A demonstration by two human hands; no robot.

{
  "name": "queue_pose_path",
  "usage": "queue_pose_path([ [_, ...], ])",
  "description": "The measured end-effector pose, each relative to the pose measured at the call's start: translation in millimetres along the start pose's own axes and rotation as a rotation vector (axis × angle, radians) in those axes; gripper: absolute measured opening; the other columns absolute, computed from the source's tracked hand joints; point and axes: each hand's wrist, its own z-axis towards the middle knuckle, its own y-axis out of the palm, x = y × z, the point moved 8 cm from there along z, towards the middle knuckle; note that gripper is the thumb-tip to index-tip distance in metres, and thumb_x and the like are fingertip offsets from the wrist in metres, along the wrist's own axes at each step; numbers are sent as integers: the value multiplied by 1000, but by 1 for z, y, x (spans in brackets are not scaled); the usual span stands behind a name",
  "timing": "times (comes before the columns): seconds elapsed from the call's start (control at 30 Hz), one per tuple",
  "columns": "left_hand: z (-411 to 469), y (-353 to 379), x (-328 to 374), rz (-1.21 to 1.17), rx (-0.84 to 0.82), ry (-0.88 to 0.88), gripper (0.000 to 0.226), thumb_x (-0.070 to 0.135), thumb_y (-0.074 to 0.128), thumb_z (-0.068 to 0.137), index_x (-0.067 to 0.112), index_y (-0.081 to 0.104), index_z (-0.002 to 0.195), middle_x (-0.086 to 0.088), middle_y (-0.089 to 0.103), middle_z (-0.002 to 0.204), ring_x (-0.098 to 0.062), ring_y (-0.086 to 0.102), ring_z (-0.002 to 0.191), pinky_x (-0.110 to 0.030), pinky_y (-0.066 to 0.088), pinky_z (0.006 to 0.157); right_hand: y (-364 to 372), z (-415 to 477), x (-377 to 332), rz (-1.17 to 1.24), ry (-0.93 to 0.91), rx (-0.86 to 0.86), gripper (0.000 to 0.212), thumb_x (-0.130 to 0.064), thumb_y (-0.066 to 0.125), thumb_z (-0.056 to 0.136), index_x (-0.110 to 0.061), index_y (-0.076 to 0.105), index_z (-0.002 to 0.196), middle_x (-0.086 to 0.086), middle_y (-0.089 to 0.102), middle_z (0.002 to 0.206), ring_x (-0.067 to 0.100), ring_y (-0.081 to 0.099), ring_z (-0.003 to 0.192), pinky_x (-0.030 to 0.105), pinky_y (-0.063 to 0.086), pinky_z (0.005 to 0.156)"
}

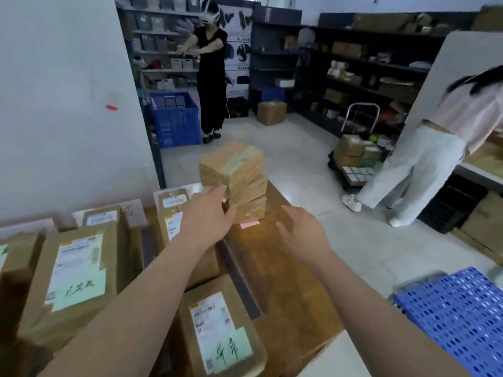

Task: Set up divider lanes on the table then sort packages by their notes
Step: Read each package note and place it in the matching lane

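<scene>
L hand (211, 213) open, fingers touching the package stack (235, 176) w/ pink note (249, 224) below; R hand (300, 228) open, just right of stack, apart.

You stood in a storeroom with a plain white wall (68, 91) on the left, a small red tape mark (111, 107) stuck to it. The floor (299, 159) was pale glossy tile that caught soft reflections. Far left, grey shelving (163, 36) held rows of grey bins, with a blue crate (177, 121) at its foot. Dark shelving (367, 69) ran along the far right wall, loaded with cardboard boxes. A brown carton (271, 112) sat on the floor before it, and a loaded trolley (356, 153) stood nearby.
</scene>
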Motion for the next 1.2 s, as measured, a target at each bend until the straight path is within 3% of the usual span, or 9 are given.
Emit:
queue_pose_path([
  [0.13, 68, 10, -5, 115, -44, -21, 59, 50, 53, 90, 21, 42, 140, -9, 49, 137, -32, 48, 122, -46, 45, 99, 3, 54, 0, 15, -10, -31, 36, -28, 50, 98, -14, 56, 130, 3, 60, 127, 19, 56, 114, 19, 36, 86],
  [0.27, 123, 20, -12, 257, -121, -75, 80, 61, 56, 84, 25, 26, 149, -14, 30, 152, -38, 31, 137, -51, 33, 108, 15, 103, 7, 21, -9, -59, 42, -28, 51, 98, -18, 50, 138, 0, 56, 135, 18, 55, 118, 24, 42, 97],
  [0.5, 184, 53, -55, 196, -267, -297, 116, 82, 62, 64, 36, 5, 154, -17, 2, 161, -40, 2, 147, -58, 11, 116, 48, 162, 27, 43, -72, -125, 33, -29, 50, 94, -18, 60, 123, 2, 64, 109, 19, 61, 99, 27, 50, 79],
  [0.6, 193, 64, -67, 50, -246, -376, 122, 74, 73, 60, 36, 5, 154, -13, 7, 159, -41, 11, 143, -56, 20, 115, 57, 177, 37, 70, -107, -178, 40, -27, 50, 95, -16, 54, 134, 3, 60, 125, 20, 58, 110, 29, 48, 90],
  [0.73, 192, 67, -62, -72, -111, -442, 118, 69, 76, 53, 35, 19, 151, -10, 22, 146, -37, 30, 130, -51, 35, 107, 62, 189, 58, 178, -121, -235, 43, -29, 50, 97, -19, 50, 139, 2, 56, 134, 17, 56, 114, 21, 41, 88],
  [0.9, 151, 68, -37, -660, 50, -550, 103, 63, 80, 59, 39, 31, 147, -1, 41, 140, -26, 50, 120, -33, 49, 86, 53, 201, 85, 340, -71, -277, 44, -31, 50, 98, -12, 50, 138, 5, 56, 136, 21, 53, 122, 21, 38, 90],
  [0.97, 122, 78, -17, -1032, 87, -577, 93, 52, 81, 64, 31, 39, 144, -1, 53, 135, -24, 58, 116, -39, 52, 92, 53, 202, 94, 400, -52, -324, 51, -36, 48, 98, -11, 45, 142, 5, 50, 144, 20, 47, 131, 26, 36, 102],
  [1.07, 87, 105, 18, -1480, 26, -591, 61, 46, 68, 81, 22, 52, 134, -9, 66, 125, -28, 62, 117, -49, 49, 100, 54, 197, 104, 515, -54, -409, 52, -39, 47, 98, -13, 45, 143, 2, 48, 145, 17, 46, 130, 21, 33, 99],
  [1.2, 51, 151, 47, -1804, 33, -724, 50, 50, 57, 89, 19, 60, 128, -17, 65, 126, -36, 59, 119, -56, 46, 102, 57, 180, 123, 679, -18, -545, 54, -53, 50, 90, -23, 54, 135, -6, 59, 134, 10, 59, 115, 33, 45, 103],
])
